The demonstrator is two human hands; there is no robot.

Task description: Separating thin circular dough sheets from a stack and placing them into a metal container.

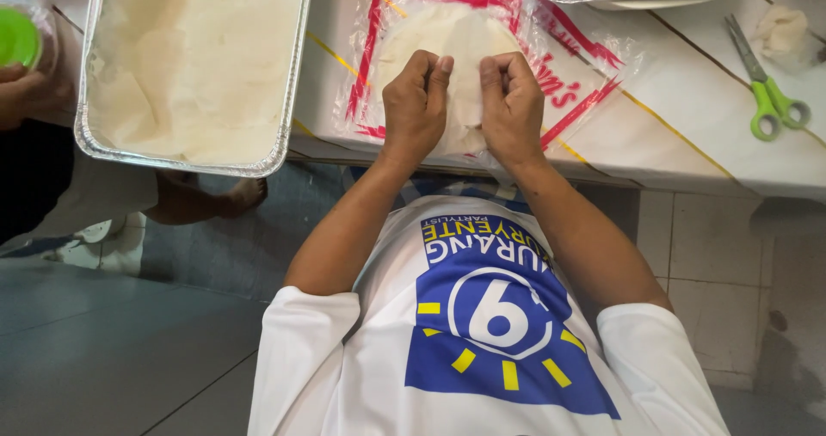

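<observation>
Five items, largest first:

1. White table [688, 118] spans the top of the frame. Everything lies near its front edge, within reach of the person.
2. Foil tray [288, 75], upper left, is filled with pale, flat sheets and overhangs the table edge. Another person's hand [21, 92] is beside it at the far left.
3. Clear plastic bag [516, 49] with red trim lies flat at top centre, with a stack of round, pale wrappers [447, 36] on it.
4. Left hand [416, 105] and right hand [513, 102] are side by side. Their fingers are curled and pinch the near edge of a wrapper, probably to peel one sheet off.
5. Green-handled scissors [766, 96] lie untouched at upper right.
</observation>
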